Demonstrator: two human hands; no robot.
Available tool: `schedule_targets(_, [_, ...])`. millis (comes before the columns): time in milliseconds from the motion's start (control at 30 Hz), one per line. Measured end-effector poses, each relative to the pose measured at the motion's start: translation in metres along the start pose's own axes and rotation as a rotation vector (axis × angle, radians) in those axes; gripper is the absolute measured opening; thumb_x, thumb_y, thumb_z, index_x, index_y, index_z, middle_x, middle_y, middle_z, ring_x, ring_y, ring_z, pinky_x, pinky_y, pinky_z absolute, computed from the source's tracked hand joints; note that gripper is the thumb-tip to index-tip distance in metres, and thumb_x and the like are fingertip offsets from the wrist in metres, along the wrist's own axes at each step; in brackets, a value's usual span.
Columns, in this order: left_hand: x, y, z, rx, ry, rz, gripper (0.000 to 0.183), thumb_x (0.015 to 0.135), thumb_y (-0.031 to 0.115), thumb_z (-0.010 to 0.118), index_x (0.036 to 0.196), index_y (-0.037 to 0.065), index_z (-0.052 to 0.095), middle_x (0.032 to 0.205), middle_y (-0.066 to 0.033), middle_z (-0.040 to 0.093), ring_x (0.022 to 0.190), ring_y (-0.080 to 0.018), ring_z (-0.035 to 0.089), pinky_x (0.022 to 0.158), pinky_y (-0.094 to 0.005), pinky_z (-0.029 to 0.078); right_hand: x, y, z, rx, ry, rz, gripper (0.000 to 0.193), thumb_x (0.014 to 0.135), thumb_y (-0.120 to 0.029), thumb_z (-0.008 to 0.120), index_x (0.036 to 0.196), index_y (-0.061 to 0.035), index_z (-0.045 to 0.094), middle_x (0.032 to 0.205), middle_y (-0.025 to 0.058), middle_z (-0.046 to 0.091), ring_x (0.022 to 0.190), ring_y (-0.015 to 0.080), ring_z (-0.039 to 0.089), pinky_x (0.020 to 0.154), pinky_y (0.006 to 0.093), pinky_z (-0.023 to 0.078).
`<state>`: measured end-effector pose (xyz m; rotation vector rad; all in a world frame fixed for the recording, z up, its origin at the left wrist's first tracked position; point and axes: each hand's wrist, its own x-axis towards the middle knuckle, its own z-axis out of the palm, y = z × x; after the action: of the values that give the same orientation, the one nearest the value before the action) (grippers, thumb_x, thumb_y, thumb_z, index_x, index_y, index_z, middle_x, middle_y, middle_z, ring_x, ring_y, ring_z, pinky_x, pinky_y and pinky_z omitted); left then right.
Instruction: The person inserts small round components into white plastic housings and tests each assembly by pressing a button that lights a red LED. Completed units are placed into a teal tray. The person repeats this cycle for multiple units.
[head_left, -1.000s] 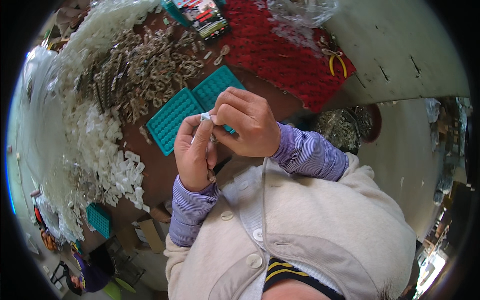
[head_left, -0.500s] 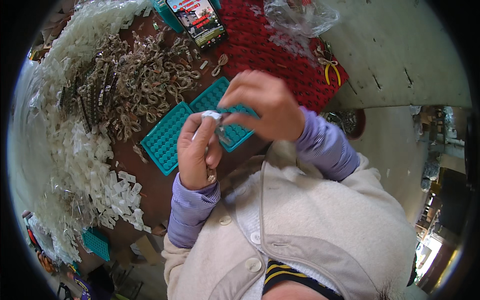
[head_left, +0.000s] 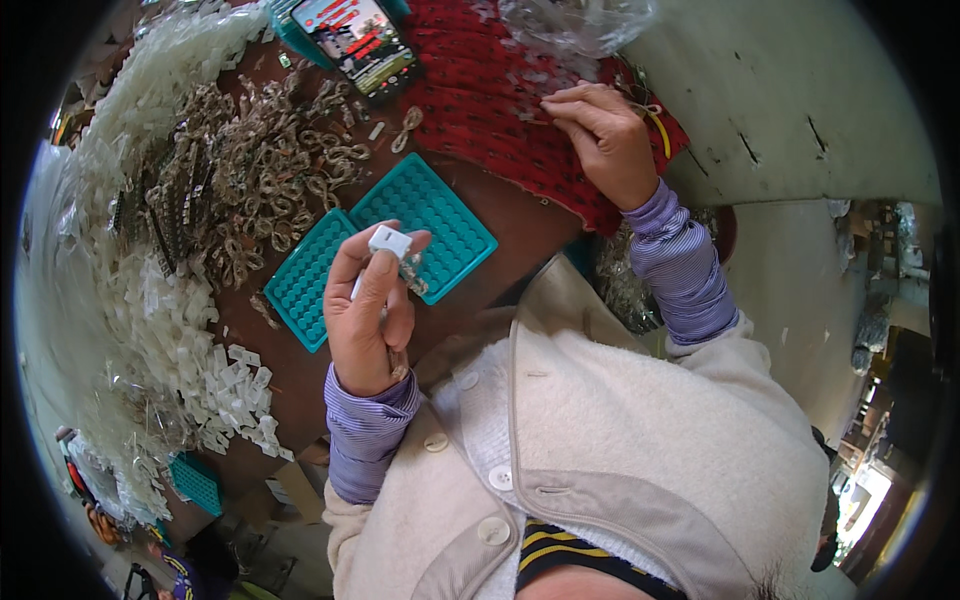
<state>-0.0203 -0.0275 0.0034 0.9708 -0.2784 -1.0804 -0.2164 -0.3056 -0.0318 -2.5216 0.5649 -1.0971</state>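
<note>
My left hand [head_left: 365, 330] is closed around a small white plastic casing [head_left: 390, 241], its end with a dark slot facing up between thumb and fingers. A bit of coiled cord shows at the base of that palm. My right hand [head_left: 607, 140] reaches over the red patterned cloth [head_left: 470, 130], thumb and fingertips drawn together beside small clear plastic pieces [head_left: 540, 78]. Whatever is between those fingertips is too small to make out. Below and behind the left hand lie two teal trays [head_left: 462, 207] with rows of round hollows, partly covered by it.
Coiled cords [head_left: 270, 160] lie heaped at the left, beside a large pile of white plastic casings [head_left: 170, 320]. A lit phone [head_left: 355, 45] leans at the back. Yellow-handled pliers [head_left: 660, 132] and a clear plastic bag [head_left: 580, 25] lie on the right side of the cloth.
My right hand has left the white casing and moved right and away, onto the red cloth. My left hand still holds the casing, now with its slotted end in plain view.
</note>
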Motion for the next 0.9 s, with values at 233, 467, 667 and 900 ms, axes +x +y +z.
schedule_targets(233, [-0.006, -0.010, 0.029, 0.109, -0.030, -0.100, 0.035, 0.110, 0.013, 0.060, 0.142, -0.001, 0.062, 0.117, -0.0219, 0.078, 0.043, 0.0012, 0.035, 0.039, -0.0174, 0.026, 0.001, -0.008, -0.006, -0.075, 0.022, -0.015, 0.007, 0.083, -0.012, 0.082, 0.084, -0.0084, 0.076, 0.088, 0.0058, 0.067, 0.091, 0.0282, 0.064, 0.084, 0.0443, 0.049])
schedule_targets(467, [-0.017, -0.002, 0.013, 0.113, -0.034, -0.016, 0.033, 0.109, 0.013, 0.061, 0.140, -0.001, 0.063, 0.115, -0.0201, 0.078, 0.044, 0.0008, 0.037, 0.040, -0.0177, 0.027, 0.003, -0.021, 0.023, -0.198, -0.123, -0.042, 0.014, 0.088, -0.012, 0.079, 0.101, -0.0061, 0.077, 0.091, 0.0058, 0.068, 0.091, 0.0295, 0.065, 0.087, 0.0433, 0.050])
schedule_targets(667, [-0.015, 0.004, 0.011, 0.334, -0.080, 0.031, 0.032, 0.103, 0.007, 0.071, 0.135, 0.003, 0.067, 0.108, -0.0084, 0.079, 0.051, 0.0024, 0.043, 0.044, -0.0161, 0.031, 0.000, -0.081, 0.016, 0.671, -0.184, 0.478, 0.009, 0.097, -0.001, 0.072, 0.106, 0.0004, 0.074, 0.099, 0.0075, 0.077, 0.093, 0.0144, 0.074, 0.082, 0.0293, 0.058])
schedule_targets(900, [-0.013, 0.007, 0.026, 0.592, -0.130, 0.143, 0.040, 0.096, 0.003, 0.081, 0.133, 0.006, 0.069, 0.103, 0.0000, 0.073, 0.061, 0.0016, 0.051, 0.051, -0.0172, 0.039, 0.004, -0.135, 0.012, 1.014, -0.332, 0.495, 0.023, 0.099, 0.001, 0.072, 0.122, 0.0039, 0.066, 0.107, 0.0073, 0.074, 0.098, 0.0113, 0.072, 0.086, 0.0265, 0.059])
